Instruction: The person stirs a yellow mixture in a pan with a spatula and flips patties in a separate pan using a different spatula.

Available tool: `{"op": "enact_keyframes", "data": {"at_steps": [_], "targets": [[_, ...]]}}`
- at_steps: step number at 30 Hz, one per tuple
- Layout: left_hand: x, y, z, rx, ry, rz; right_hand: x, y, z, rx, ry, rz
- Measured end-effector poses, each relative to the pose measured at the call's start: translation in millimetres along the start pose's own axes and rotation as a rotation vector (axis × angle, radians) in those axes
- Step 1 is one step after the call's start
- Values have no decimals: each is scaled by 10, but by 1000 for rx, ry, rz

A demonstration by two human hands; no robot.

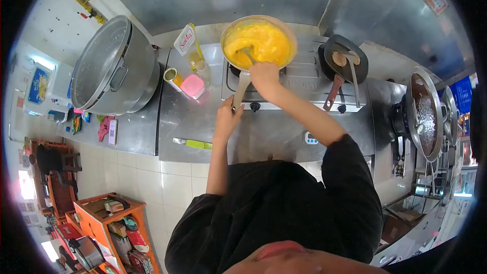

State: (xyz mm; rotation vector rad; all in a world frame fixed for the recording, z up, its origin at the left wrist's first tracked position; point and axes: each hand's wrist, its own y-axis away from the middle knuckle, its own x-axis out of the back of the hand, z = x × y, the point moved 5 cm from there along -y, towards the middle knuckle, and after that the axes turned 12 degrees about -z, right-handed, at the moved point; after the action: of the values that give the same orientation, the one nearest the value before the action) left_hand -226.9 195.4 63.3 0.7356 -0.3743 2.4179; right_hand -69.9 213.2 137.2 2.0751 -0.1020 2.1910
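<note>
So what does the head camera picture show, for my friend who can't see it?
A person at a steel stove stirs a yellow egg-like mix in a frying pan: the right hand holds a utensil in it, the left hand grips the pan handle. A big stockpot stands to the left, a dark skillet to the right.

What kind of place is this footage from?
Likely a commercial kitchen: an all-steel counter, a huge stockpot, and a stove where the right hand stirs yellow mix in a pan with a utensil while the left hand grips the handle.
</note>
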Motion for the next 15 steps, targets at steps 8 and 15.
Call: {"op": "enact_keyframes", "data": {"at_steps": [8,15], "targets": [[-33,22,-17,1,18,13,-89,-201,514,-254,-63,76],[-82,-4,-68,17,-25,-13,94,606,528,-97,-43,41]]}}
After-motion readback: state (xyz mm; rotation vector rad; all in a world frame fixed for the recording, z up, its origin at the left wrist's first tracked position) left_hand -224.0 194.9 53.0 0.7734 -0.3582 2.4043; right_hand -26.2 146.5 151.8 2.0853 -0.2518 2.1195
